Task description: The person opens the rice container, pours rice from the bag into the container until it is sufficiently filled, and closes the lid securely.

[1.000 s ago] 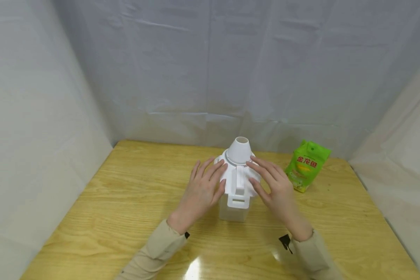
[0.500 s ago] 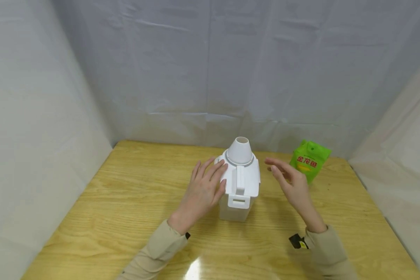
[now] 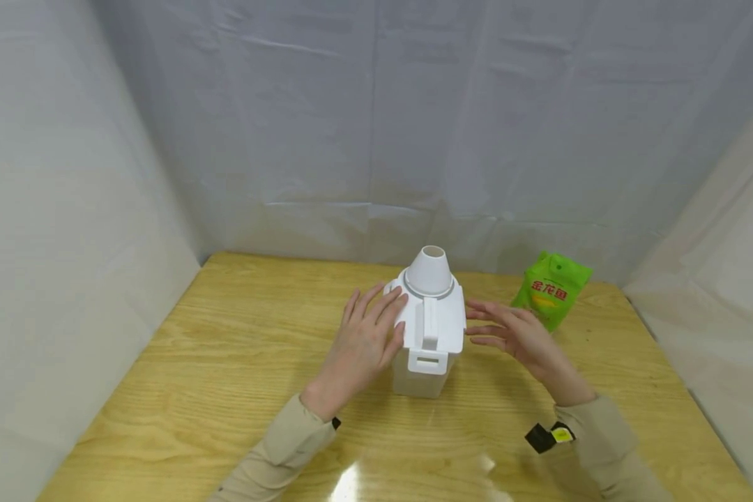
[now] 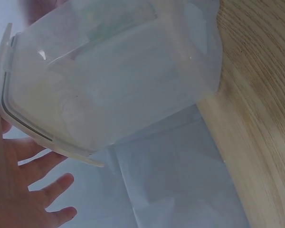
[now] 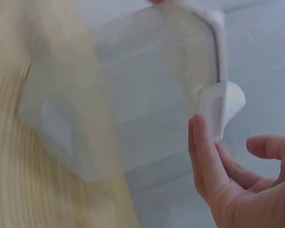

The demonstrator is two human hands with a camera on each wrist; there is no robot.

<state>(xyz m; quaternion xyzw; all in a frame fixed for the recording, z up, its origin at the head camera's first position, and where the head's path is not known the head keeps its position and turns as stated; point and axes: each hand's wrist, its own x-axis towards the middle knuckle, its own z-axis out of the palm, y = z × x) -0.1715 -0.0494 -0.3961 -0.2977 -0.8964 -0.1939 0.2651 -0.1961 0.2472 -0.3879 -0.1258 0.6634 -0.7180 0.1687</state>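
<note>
A translucent plastic storage container stands upright on the table under a white lid. The lid carries a cone-shaped spout, and a white clasp hangs at its front. My left hand rests on the lid's left edge, fingers spread; the left wrist view shows these fingers along the rim. At the right side, my right hand has its fingertips right at the lid's edge. In the right wrist view its extended fingers meet a side clasp, the thumb held apart.
A green bag with red lettering stands to the right, just behind my right hand. The wooden table has grey-white sheeting hanging along its back and at both sides.
My right hand has left the lid's top, swung out to the right, then come back in lower at the lid's right side. The left hand and the container stay put.
</note>
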